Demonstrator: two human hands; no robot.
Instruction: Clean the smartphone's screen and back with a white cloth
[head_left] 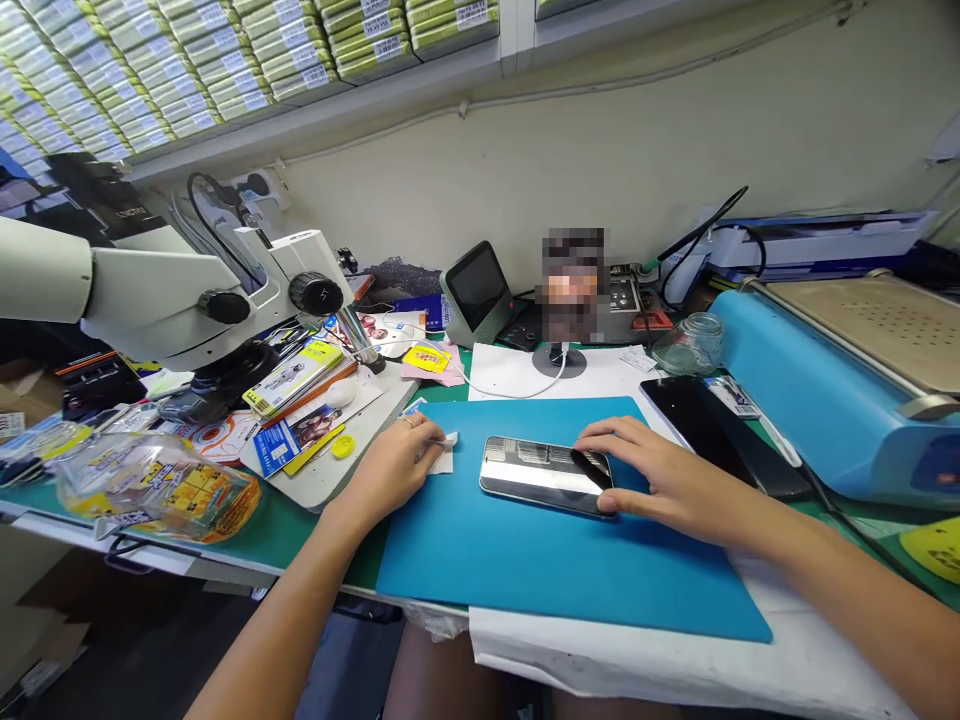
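A smartphone (529, 470) with a dark, glossy screen lies flat on the blue mat (540, 570), its long side running left to right. The fingers and thumb of my right hand (645, 470) grip its right end from the top and bottom edges. Left of the phone, my left hand (401, 460) is closed on a small white wipe (444, 458) at the mat's left edge. Part of the wipe is hidden under the fingers.
To the left are a microscope (172, 305) and a clear plastic jar (172, 485) lying tilted. On the right sit a dark tablet-like device (705, 430), a glass jar (690, 343) and a blue machine (840, 390). A small screen (480, 285) stands behind.
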